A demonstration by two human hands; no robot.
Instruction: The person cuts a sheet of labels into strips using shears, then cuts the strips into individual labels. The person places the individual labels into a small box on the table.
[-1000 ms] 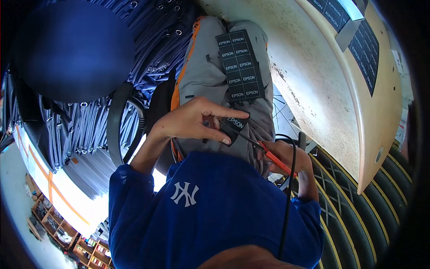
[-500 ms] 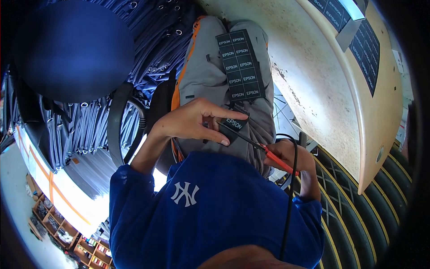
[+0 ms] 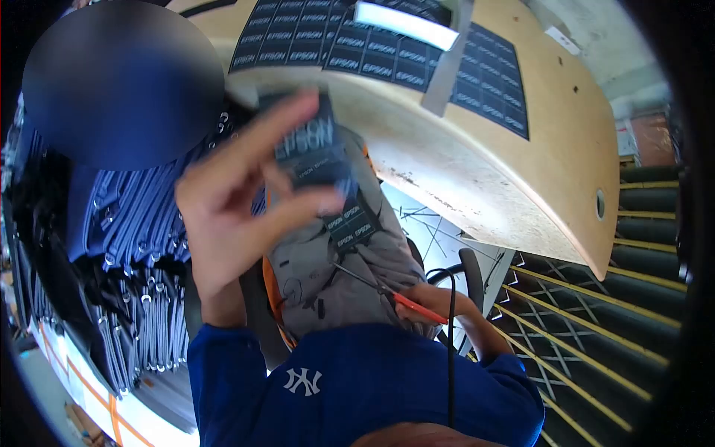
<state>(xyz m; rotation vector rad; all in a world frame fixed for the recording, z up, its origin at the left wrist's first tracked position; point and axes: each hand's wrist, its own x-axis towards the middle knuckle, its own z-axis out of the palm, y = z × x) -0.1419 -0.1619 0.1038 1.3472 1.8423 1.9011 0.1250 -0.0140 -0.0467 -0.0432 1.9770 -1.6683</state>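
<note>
My left hand is raised in front of me and pinches a small black cut-off piece printed EPSON, blurred by motion. My right hand rests low by my right thigh, closed on red-handled scissors whose blades point left across my lap. A strip of black EPSON labels lies on my grey trousers below the raised piece.
A curved wooden table stands ahead, carrying sheets of black EPSON labels and a white strip. Blue straps with metal eyelets hang in a heap at left. A black cable runs down my front. Yellow-lined grating is at right.
My left hand has lifted up from my lap with the cut EPSON piece. The view tilted up toward the table. My right hand stays low with the scissors.
</note>
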